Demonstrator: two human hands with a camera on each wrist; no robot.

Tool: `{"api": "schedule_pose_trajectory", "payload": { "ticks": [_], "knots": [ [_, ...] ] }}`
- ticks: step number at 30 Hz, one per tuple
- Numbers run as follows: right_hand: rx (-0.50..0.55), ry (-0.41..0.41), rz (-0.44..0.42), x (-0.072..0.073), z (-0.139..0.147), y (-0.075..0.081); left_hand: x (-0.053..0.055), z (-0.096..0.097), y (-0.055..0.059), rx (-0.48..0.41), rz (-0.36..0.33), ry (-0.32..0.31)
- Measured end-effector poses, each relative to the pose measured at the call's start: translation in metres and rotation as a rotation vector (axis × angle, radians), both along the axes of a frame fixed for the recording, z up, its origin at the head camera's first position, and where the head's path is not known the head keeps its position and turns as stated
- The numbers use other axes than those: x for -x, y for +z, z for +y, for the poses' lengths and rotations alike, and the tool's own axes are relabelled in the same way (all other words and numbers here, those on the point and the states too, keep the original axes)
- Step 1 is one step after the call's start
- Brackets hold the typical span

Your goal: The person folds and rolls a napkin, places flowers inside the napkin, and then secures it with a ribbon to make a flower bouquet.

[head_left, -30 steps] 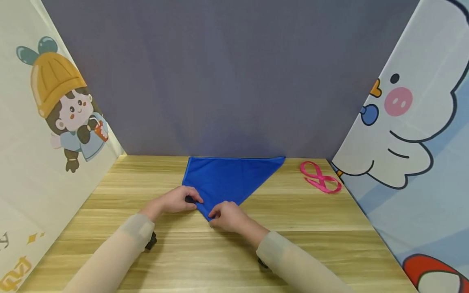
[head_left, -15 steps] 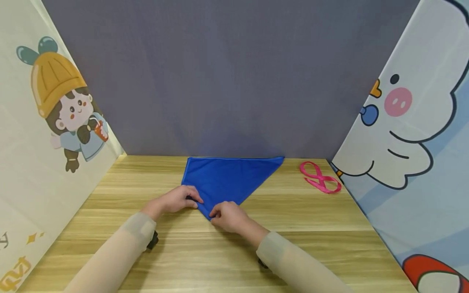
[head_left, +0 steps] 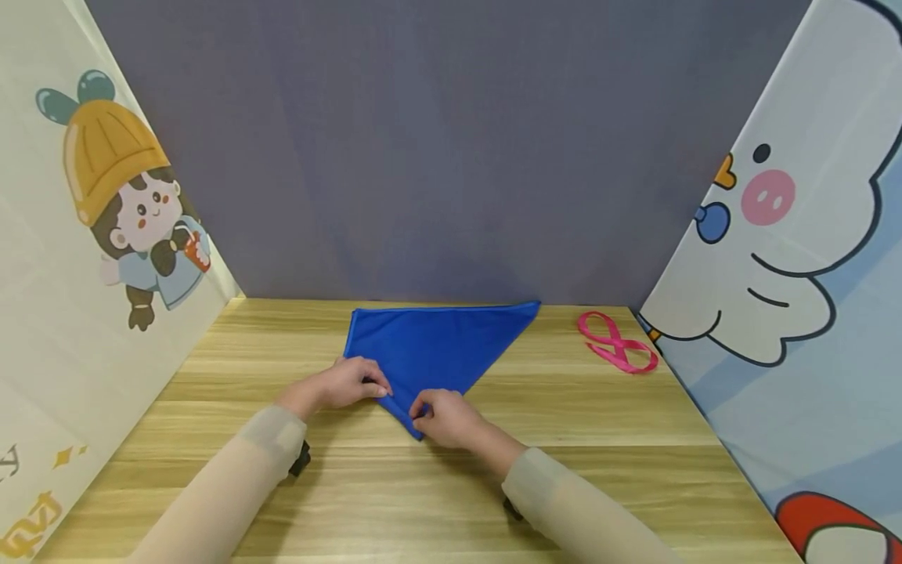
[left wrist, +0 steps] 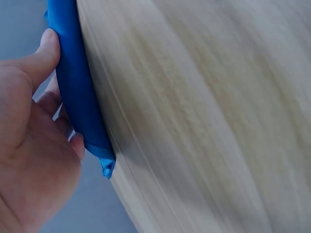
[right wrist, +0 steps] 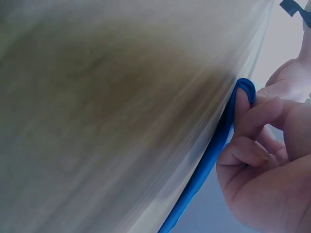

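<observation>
A blue cloth (head_left: 437, 341), folded into a roughly triangular shape, lies on the table with its long straight side at the back. At its near left edge my left hand (head_left: 352, 382) holds the border between thumb and fingers. In the left wrist view the thumb (left wrist: 48, 46) presses on the thick, rolled blue edge (left wrist: 77, 87), and the other fingers are partly hidden behind it. Close to the near corner, my right hand (head_left: 449, 419) pinches the cloth. The right wrist view shows a blue fold (right wrist: 245, 87) looped over a fingertip.
A pink ribbon (head_left: 616, 343), looped like a figure eight, lies at the back right of the wooden table (head_left: 395, 501). A grey panel (head_left: 437, 157) stands behind the table. Printed cartoon panels flank both sides.
The cloth has shifted slightly left and nearer to me. My right hand has moved a little to the right, and the near corner now shows below it. The ribbon stays put.
</observation>
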State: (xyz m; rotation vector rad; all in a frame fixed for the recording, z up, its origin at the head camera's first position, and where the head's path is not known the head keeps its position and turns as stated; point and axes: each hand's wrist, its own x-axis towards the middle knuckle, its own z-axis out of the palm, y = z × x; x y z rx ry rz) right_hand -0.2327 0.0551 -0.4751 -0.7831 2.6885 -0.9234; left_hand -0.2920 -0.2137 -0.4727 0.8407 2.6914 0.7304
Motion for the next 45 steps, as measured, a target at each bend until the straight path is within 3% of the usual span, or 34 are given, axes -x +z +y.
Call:
{"api": "schedule_pose_trajectory", "payload": {
  "ticks": [7,14,23,29,33,43,45],
  "knots": [
    [0.002,-0.019,-0.08,0.001,0.002,0.004,0.0,0.01,0.004,-0.016,-0.019,0.085],
    [-0.017,-0.029,-0.112,0.002,0.002,0.006,-0.001,0.012,0.001,0.009,0.089,0.074],
    [-0.015,-0.031,-0.117,0.003,0.003,0.005,0.0,0.006,-0.003,-0.063,0.087,-0.006],
    [-0.027,-0.018,-0.07,0.004,0.004,0.003,0.0,-0.001,-0.006,-0.107,0.092,-0.082],
    [-0.033,-0.002,-0.034,0.003,0.002,0.002,-0.001,-0.005,-0.005,-0.125,0.055,-0.105],
    [-0.136,0.004,0.121,-0.005,-0.01,0.003,-0.002,-0.009,-0.004,-0.114,0.008,-0.114],
    [-0.152,0.025,0.179,0.0,-0.009,-0.005,-0.002,-0.008,-0.002,-0.116,0.008,-0.108]
  ]
}}
